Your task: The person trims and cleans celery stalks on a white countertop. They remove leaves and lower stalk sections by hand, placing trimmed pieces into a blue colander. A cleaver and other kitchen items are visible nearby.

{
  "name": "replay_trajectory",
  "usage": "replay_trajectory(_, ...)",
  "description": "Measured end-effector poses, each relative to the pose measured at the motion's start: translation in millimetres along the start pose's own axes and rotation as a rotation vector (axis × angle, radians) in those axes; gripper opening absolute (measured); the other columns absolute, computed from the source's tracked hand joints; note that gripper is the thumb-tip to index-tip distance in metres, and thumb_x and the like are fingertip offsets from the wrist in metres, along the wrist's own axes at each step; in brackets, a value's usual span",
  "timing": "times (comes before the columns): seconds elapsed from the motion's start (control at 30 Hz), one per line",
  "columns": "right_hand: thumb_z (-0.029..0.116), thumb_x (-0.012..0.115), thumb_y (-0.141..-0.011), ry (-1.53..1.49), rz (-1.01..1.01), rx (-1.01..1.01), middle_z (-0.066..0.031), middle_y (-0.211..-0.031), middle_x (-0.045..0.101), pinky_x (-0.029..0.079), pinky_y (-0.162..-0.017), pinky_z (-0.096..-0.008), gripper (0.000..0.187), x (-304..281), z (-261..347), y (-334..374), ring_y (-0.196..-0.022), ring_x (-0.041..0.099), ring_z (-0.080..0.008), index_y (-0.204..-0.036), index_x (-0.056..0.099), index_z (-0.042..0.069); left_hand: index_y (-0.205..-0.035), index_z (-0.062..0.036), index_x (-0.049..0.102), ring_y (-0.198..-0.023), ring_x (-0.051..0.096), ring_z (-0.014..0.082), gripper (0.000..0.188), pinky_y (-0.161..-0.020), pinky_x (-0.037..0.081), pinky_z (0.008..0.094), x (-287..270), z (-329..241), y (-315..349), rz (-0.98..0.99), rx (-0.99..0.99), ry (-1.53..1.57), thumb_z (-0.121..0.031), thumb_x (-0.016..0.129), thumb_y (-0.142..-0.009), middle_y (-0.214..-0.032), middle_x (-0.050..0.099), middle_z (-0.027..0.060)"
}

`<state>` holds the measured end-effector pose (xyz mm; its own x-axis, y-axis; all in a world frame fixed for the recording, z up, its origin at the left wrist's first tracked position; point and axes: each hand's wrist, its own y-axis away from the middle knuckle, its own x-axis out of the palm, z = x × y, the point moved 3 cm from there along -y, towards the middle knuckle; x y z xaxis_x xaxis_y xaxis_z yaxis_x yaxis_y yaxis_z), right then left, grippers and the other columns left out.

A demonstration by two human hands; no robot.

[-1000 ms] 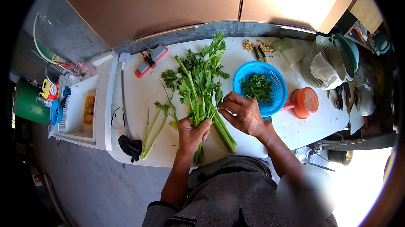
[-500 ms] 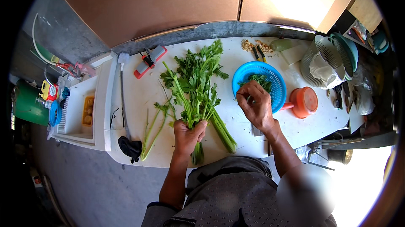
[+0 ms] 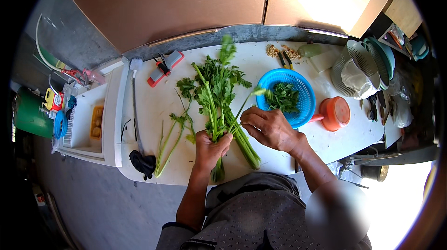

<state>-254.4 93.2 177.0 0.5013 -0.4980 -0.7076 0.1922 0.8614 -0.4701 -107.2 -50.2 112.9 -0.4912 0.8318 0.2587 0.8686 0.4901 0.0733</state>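
Observation:
My left hand [image 3: 212, 150] is closed round a bunch of celery [image 3: 215, 80] near the table's front edge, its leafy tops spread away from me. A second group of thick celery stalks [image 3: 247, 147] lies just right of that hand. My right hand [image 3: 267, 129] has its fingers pinched on a thin celery stem [image 3: 238, 114] that rises from the bunch, partly hidden by the fingertips. Behind the right hand stands a blue plastic basket [image 3: 309, 96] with picked green leaves [image 3: 283, 97] in it. Loose celery stems [image 3: 170, 150] lie left of my left hand.
An orange-red dipper [image 3: 335, 113] sits right of the basket. Black-and-yellow-handled pliers [image 3: 286, 60] lie behind it. At the left are a red-grey tool [image 3: 166, 68], a long-handled brush [image 3: 136, 96] and a white sink [image 3: 109, 129]. Plastic baskets [image 3: 356, 66] stand at the far right.
My right hand has moved left from over the basket to a stem beside my left hand. Leaves in the basket show more fully. The bunch's leaves have shifted, one top blurred.

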Motion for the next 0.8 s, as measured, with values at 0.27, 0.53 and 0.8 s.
replay_trajectory(0.27, 0.005, 0.070, -0.089, -0.033, 0.088, 0.078, -0.0128, -0.099, 0.066, 0.056, -0.067, -0.0459, 0.020, 8, -6, 5, -0.077, 0.069, -0.0364, -0.109, 0.066, 0.003, -0.084, 0.0002, 0.061, -0.046, 0.047, 0.0093, 0.010, -0.042, 0.035, 0.0266, 2, -1, 1, -0.016, 0.017, 0.006, 0.002, 0.067, -0.091, -0.063, 0.057, 0.0032)
replay_trajectory(0.53, 0.002, 0.069, -0.086, -0.009, 0.010, 0.125, -0.0141, -0.096, 0.064, 0.056, -0.065, -0.0457, 0.017, 16, -9, 12, -0.075, 0.068, -0.0372, -0.103, 0.065, 0.003, -0.084, 0.0000, 0.061, -0.046, 0.047, 0.0093, 0.010, -0.042, 0.035, 0.0269, 9, -2, 2, -0.006, 0.009, -0.041, 0.002, 0.067, -0.091, -0.063, 0.057, 0.0031)
replay_trajectory(0.8, 0.000, 0.074, -0.084, 0.176, -0.334, 0.451, -0.0169, -0.100, 0.070, 0.058, -0.065, -0.0397, 0.023, -23, -70, 32, -0.074, 0.071, -0.0317, -0.107, 0.073, 0.002, -0.085, -0.0011, 0.060, -0.045, 0.046, 0.0099, 0.011, -0.041, 0.034, 0.0271, 2, -6, 9, -0.015, 0.015, 0.023, 0.004, 0.068, -0.089, -0.062, 0.057, 0.0040)
